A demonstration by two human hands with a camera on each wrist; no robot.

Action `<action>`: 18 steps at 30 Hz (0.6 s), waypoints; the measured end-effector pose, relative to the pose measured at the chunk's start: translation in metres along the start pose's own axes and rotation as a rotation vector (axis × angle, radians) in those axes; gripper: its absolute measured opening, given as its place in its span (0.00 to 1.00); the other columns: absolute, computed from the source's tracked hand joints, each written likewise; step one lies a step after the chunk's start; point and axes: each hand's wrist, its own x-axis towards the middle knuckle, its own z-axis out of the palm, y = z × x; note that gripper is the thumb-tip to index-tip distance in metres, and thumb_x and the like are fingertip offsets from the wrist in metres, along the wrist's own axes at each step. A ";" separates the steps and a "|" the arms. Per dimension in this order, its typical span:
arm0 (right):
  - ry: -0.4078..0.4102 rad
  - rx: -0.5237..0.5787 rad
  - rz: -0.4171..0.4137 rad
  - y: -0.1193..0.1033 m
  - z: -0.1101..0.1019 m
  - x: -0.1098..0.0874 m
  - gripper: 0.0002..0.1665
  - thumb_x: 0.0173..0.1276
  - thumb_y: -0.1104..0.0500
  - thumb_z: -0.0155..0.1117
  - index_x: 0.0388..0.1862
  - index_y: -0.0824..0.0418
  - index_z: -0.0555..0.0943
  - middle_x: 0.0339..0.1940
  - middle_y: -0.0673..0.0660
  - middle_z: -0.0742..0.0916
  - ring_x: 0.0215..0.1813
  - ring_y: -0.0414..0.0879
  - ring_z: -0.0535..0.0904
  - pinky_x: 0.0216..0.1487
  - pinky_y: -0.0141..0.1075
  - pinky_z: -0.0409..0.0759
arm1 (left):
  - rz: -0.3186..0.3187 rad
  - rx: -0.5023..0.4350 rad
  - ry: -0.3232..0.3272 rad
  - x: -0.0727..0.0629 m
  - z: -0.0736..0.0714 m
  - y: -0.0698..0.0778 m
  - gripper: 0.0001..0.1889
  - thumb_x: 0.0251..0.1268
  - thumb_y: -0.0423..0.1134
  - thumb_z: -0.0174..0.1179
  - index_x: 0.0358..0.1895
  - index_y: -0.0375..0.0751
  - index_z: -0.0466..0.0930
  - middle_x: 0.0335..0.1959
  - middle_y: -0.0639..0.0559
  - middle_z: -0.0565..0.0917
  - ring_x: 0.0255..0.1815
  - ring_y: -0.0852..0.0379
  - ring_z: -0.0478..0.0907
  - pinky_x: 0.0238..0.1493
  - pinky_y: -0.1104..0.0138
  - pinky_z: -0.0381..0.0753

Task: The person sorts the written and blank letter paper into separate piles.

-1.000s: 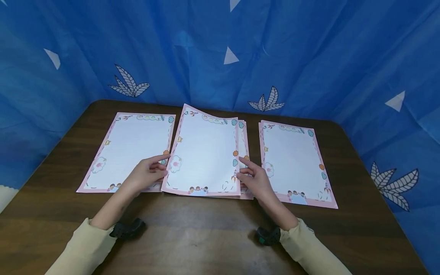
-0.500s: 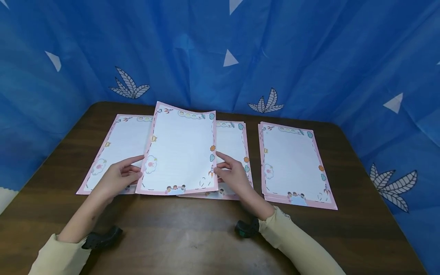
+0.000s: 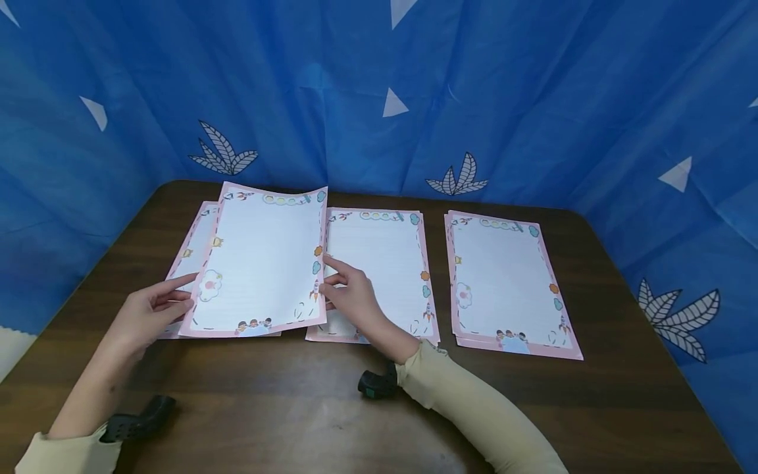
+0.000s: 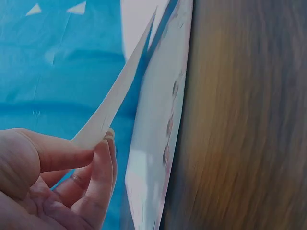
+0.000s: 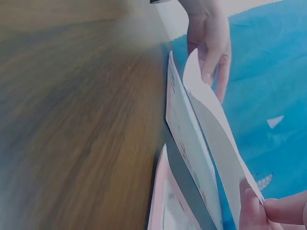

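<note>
A sheet of pink-bordered paper (image 3: 263, 260) with cartoon drawings is held off the table by both hands. My left hand (image 3: 145, 316) pinches its left edge between thumb and fingers, which the left wrist view shows closely. At its right edge, my right hand (image 3: 355, 297) pinches the paper (image 5: 216, 129) too. Under the raised sheet lies the left sheet (image 3: 191, 253), mostly covered, with a gap between them in both wrist views. A matching middle sheet (image 3: 379, 263) lies beneath my right hand, partly hidden by it.
To the right lies a small stack of the same paper (image 3: 509, 283), its edges slightly offset. Everything rests on a dark wooden table (image 3: 284, 408) with a blue patterned curtain (image 3: 355, 79) behind and at the sides.
Both hands have carried the held sheet leftward, from above the middle paper to above the left sheet. The middle sheet has come into view; the right stack stays put.
</note>
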 end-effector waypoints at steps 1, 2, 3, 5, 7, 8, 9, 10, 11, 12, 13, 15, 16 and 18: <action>-0.005 -0.008 -0.003 0.000 0.004 0.002 0.31 0.62 0.71 0.61 0.65 0.59 0.71 0.27 0.53 0.84 0.25 0.44 0.81 0.26 0.37 0.81 | -0.004 0.003 0.011 0.000 -0.003 -0.003 0.28 0.67 0.39 0.56 0.67 0.30 0.62 0.46 0.31 0.74 0.34 0.64 0.71 0.31 0.75 0.77; -0.011 -0.013 -0.008 0.000 0.009 0.003 0.31 0.62 0.71 0.61 0.65 0.60 0.71 0.27 0.52 0.84 0.24 0.44 0.81 0.26 0.36 0.81 | -0.010 0.003 0.022 -0.001 -0.005 -0.006 0.28 0.67 0.40 0.56 0.66 0.30 0.62 0.46 0.32 0.74 0.34 0.64 0.71 0.31 0.75 0.77; -0.018 -0.021 -0.015 0.000 0.013 0.004 0.31 0.62 0.72 0.61 0.65 0.60 0.71 0.26 0.52 0.84 0.23 0.44 0.81 0.25 0.36 0.81 | -0.017 -0.001 0.035 -0.001 -0.008 -0.009 0.28 0.67 0.40 0.56 0.66 0.29 0.63 0.45 0.34 0.75 0.33 0.64 0.71 0.31 0.76 0.76; -0.034 -0.032 -0.025 -0.001 0.020 0.006 0.30 0.62 0.72 0.61 0.65 0.60 0.71 0.25 0.51 0.83 0.21 0.45 0.80 0.25 0.36 0.81 | -0.029 -0.007 0.063 -0.002 -0.014 -0.014 0.28 0.67 0.40 0.56 0.65 0.27 0.63 0.42 0.43 0.77 0.33 0.65 0.70 0.30 0.76 0.76; -0.050 -0.028 -0.031 -0.003 0.027 0.008 0.30 0.63 0.72 0.60 0.65 0.61 0.71 0.25 0.51 0.83 0.21 0.46 0.80 0.24 0.36 0.81 | -0.035 -0.016 0.090 -0.003 -0.018 -0.018 0.27 0.67 0.40 0.57 0.64 0.26 0.64 0.38 0.53 0.77 0.32 0.66 0.70 0.30 0.77 0.76; -0.056 -0.023 -0.032 -0.003 0.029 0.008 0.30 0.63 0.72 0.60 0.65 0.61 0.71 0.25 0.52 0.83 0.21 0.45 0.81 0.24 0.35 0.80 | -0.041 -0.026 0.099 -0.004 -0.019 -0.020 0.27 0.67 0.39 0.57 0.64 0.26 0.64 0.36 0.58 0.77 0.32 0.66 0.71 0.30 0.77 0.76; -0.060 -0.023 -0.031 -0.004 0.032 0.009 0.30 0.63 0.72 0.59 0.65 0.61 0.71 0.25 0.52 0.83 0.21 0.45 0.80 0.24 0.34 0.80 | -0.046 -0.034 0.105 -0.004 -0.020 -0.020 0.27 0.67 0.39 0.57 0.64 0.25 0.64 0.34 0.62 0.76 0.31 0.67 0.71 0.30 0.77 0.76; -0.064 -0.019 -0.028 -0.004 0.033 0.009 0.30 0.63 0.73 0.59 0.65 0.61 0.70 0.25 0.52 0.83 0.21 0.44 0.81 0.24 0.34 0.80 | -0.052 -0.040 0.110 -0.004 -0.020 -0.021 0.27 0.67 0.39 0.57 0.64 0.25 0.64 0.33 0.66 0.75 0.31 0.68 0.71 0.30 0.77 0.76; -0.068 -0.013 -0.025 -0.005 0.035 0.009 0.30 0.63 0.73 0.59 0.65 0.61 0.70 0.25 0.52 0.83 0.21 0.45 0.81 0.24 0.33 0.80 | -0.055 -0.043 0.112 -0.004 -0.020 -0.022 0.27 0.67 0.39 0.57 0.64 0.25 0.64 0.34 0.65 0.75 0.31 0.68 0.71 0.30 0.77 0.76; -0.071 -0.009 -0.025 -0.005 0.036 0.010 0.30 0.63 0.73 0.59 0.65 0.62 0.70 0.25 0.52 0.83 0.21 0.44 0.81 0.24 0.32 0.80 | -0.061 -0.043 0.112 -0.004 -0.020 -0.023 0.27 0.67 0.39 0.57 0.64 0.25 0.64 0.34 0.65 0.75 0.31 0.68 0.71 0.31 0.77 0.76; -0.074 -0.010 -0.026 -0.005 0.038 0.010 0.30 0.63 0.73 0.59 0.65 0.62 0.70 0.25 0.53 0.83 0.21 0.44 0.81 0.24 0.32 0.80 | -0.066 -0.044 0.113 -0.003 -0.020 -0.024 0.27 0.67 0.39 0.57 0.64 0.25 0.64 0.34 0.65 0.74 0.31 0.68 0.71 0.31 0.77 0.76; -0.077 -0.006 -0.028 -0.005 0.040 0.011 0.30 0.63 0.73 0.59 0.65 0.62 0.70 0.24 0.53 0.83 0.21 0.44 0.81 0.24 0.32 0.80 | -0.084 -0.035 0.115 -0.003 -0.020 -0.027 0.28 0.67 0.40 0.56 0.64 0.25 0.64 0.36 0.63 0.74 0.32 0.68 0.71 0.31 0.77 0.76; -0.079 -0.004 -0.027 -0.005 0.042 0.011 0.30 0.63 0.73 0.59 0.65 0.62 0.70 0.24 0.53 0.83 0.22 0.45 0.81 0.24 0.32 0.80 | -0.095 -0.025 0.118 -0.003 -0.021 -0.029 0.28 0.67 0.40 0.56 0.64 0.26 0.64 0.36 0.62 0.75 0.32 0.68 0.71 0.31 0.78 0.76; -0.082 -0.003 -0.020 -0.004 0.046 0.013 0.30 0.63 0.73 0.59 0.65 0.62 0.70 0.24 0.52 0.83 0.22 0.44 0.81 0.24 0.31 0.80 | -0.115 -0.015 0.126 -0.002 -0.022 -0.034 0.28 0.67 0.41 0.56 0.64 0.26 0.64 0.37 0.61 0.74 0.33 0.68 0.70 0.31 0.78 0.76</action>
